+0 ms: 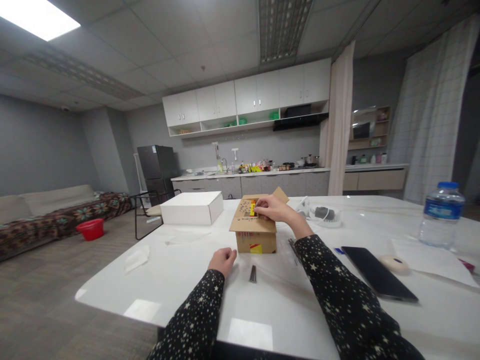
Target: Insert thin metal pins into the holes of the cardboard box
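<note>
A small brown cardboard box point(256, 243) stands on the white table in front of me. Its top carries rows of small dark spots or holes and a red and yellow label point(252, 208). Over that top is my right hand point(270, 207), its thumb and fingers pinched together by the label; whatever they hold is too small to make out. My left hand point(223, 261) rests curled on the table, just left of the box's near corner, its fingertips hidden. Between my forearms lie several thin metal nails or screws point(253, 274). More thin dark pieces point(292, 250) lie partly behind my right sleeve.
A white box point(193, 208) stands at the back left, and crumpled tissue point(137, 258) lies near the left edge. To the right are a black tablet or phone point(378, 274), a beige rounded object point(394, 264), a water bottle point(442, 215) and a white cabled device point(324, 215).
</note>
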A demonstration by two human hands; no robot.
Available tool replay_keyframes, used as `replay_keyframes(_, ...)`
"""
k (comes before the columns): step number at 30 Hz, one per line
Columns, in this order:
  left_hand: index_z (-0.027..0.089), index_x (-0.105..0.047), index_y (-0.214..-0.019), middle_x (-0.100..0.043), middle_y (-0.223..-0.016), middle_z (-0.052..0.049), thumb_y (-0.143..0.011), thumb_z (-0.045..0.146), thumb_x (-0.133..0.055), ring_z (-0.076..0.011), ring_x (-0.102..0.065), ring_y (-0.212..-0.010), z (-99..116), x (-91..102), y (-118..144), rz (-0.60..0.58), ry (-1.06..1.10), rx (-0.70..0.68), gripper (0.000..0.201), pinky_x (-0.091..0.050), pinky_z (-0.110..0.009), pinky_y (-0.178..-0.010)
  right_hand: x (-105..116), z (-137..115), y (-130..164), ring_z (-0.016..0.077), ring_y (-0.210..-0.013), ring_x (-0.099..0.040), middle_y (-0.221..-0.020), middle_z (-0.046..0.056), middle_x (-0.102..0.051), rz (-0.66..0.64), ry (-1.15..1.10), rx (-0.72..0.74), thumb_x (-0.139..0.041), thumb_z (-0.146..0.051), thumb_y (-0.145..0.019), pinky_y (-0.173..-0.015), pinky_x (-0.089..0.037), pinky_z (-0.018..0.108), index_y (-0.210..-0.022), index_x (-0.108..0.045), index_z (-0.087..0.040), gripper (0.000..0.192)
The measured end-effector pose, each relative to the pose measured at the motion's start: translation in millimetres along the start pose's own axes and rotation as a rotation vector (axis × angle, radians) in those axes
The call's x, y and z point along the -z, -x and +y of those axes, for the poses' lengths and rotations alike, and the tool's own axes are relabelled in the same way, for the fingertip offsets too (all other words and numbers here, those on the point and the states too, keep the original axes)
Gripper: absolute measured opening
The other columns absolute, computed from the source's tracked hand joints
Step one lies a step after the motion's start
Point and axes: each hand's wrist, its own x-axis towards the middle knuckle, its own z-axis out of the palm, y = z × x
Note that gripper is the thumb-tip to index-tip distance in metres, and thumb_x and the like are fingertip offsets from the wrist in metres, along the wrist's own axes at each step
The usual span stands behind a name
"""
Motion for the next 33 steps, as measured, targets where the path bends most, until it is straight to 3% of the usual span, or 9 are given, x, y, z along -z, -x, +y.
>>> replay_keyframes(23, 0.021, -0.034, -0.049, -0.039, -0.049, 0.004, -0.079, 0.048, -0.044, -0.0120, -0.037, -0.054, 1.4, -0.6, -0.1, 0.011, 0.019, 0.024, 0.041, -0.022, -0.026, -0.055, 1.6, -9.3, 5.0, 0.0099, -0.052, -0.058, -0.076, 0.005, -0.071, -0.011, 0.020, -0.026, -0.062, -0.023, -0.087, -0.048, -0.044, 0.020, -0.082, -0.065, -0.013, 0.012)
replay_keyframes(33, 0.021, -0.033, -0.050, -0.040, -0.049, 0.003, -0.080, 0.049, -0.041, -0.0123, -0.037, -0.055, 2.1, -0.2, 0.7, 0.004, 0.004, 0.011, 0.042, -0.023, -0.027, -0.056, 1.7, -6.3, 3.6, 0.0103, -0.052, -0.058, -0.072, 0.003, -0.069, 0.005, 0.033, 0.012, -0.061, -0.019, -0.086, -0.050, -0.044, 0.019, -0.097, -0.065, -0.012, 0.014)
